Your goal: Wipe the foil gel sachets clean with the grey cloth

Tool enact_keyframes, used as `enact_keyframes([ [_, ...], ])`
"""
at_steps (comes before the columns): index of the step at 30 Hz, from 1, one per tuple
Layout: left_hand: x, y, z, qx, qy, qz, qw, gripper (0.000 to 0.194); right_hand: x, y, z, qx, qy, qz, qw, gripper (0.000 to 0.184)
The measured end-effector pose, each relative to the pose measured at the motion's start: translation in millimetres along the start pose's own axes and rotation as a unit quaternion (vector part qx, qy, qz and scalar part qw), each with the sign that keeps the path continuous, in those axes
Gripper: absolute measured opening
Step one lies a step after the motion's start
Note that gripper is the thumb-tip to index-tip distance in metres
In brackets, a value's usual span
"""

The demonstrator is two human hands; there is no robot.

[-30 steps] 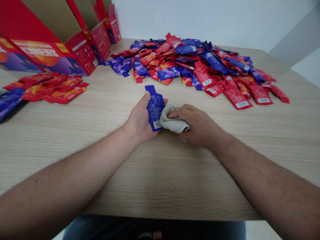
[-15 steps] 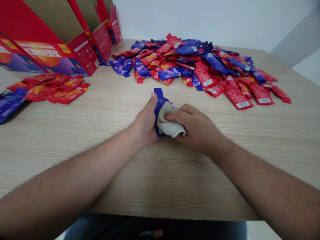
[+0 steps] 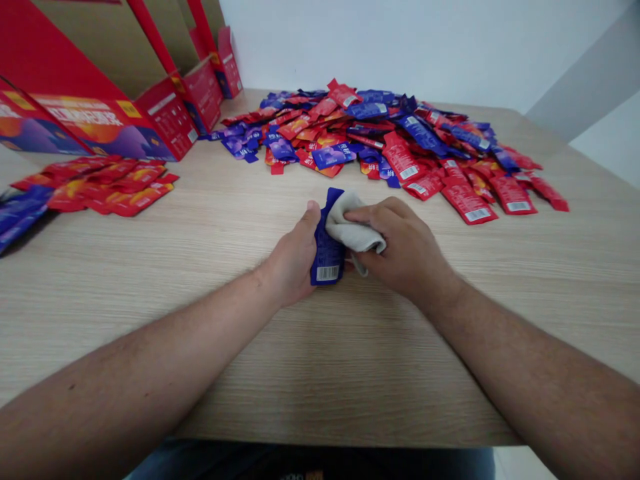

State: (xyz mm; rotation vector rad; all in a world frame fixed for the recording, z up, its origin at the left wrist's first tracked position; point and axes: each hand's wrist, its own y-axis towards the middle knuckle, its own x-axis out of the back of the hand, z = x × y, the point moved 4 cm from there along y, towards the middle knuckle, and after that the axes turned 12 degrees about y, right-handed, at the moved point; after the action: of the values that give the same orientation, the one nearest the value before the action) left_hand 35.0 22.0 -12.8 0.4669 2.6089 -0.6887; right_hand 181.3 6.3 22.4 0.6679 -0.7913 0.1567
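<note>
Carefully, I judge the blue foil sachet light and floppy, best held by its flat body, as the left hand does with fingers clamped just above the surface, while the right hand pinches a beige cloth against it.

Left forearm and right forearm bare, angled inward from the near edge of the table, converging near mid-table. Left hand upright and curled, thumb raised and pointing away, remaining fingers out of view behind the palm. Right hand back-up, coming in from the right, fingers slightly curled and extended toward the left hand, just beside it. Both wrists low, near the tabletop.
</note>
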Motion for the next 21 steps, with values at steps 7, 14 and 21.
enact_keyframes([
  [7,1.3,-2.5,6.7,-0.001,0.038,0.023,0.999,0.055,9.8,1.2,3.9,0.020,-0.010,-0.023,1.000,0.038],
  [14,2.1,-5.6,6.6,0.024,0.071,0.034,0.997,0.060,15.1,3.0,3.8,0.013,-0.009,-0.045,0.999,0.037],
  [21,2.8,-5.5,6.7,0.026,0.089,0.036,0.995,0.060,20.3,4.4,-0.2,-0.010,-0.019,-0.069,0.997,0.029],
])
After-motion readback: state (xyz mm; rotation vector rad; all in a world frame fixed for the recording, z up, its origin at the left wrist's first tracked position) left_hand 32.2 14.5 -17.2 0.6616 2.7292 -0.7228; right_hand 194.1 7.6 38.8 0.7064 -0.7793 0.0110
